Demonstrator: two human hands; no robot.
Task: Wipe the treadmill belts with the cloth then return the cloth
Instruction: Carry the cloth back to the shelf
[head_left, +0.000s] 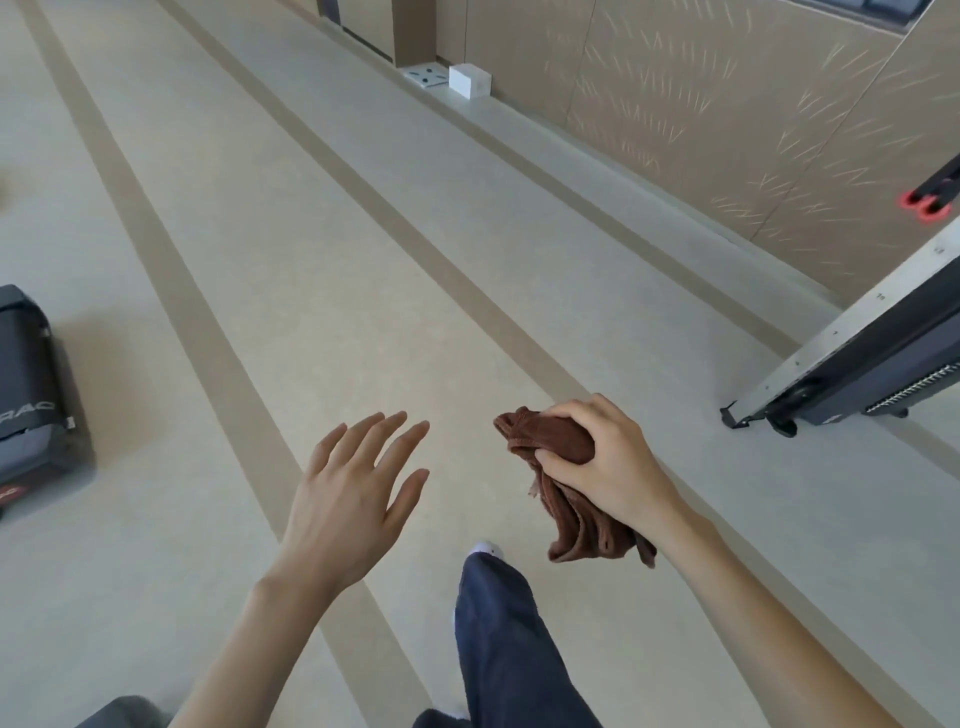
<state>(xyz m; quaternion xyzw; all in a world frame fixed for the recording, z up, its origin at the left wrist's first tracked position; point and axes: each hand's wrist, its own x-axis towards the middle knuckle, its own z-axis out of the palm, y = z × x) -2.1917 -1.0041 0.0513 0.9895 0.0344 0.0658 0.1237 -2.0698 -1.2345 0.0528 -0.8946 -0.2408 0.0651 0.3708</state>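
My right hand (602, 462) grips a crumpled brown cloth (566, 499), which hangs down below the fist over the floor. My left hand (358, 488) is held out in front of me with straight, spread fingers and holds nothing. The rear end of a dark treadmill (31, 395) shows at the left edge. Another treadmill's end (857, 364), with a grey side rail and dark deck, reaches in from the right edge. Both hands are apart from either machine.
Beige floor with darker stripes (218, 332) runs ahead between the two machines. A tan panelled wall (701, 114) stands at the right, with a white box (470, 80) at its base. My leg in dark trousers (504, 639) steps forward below the hands.
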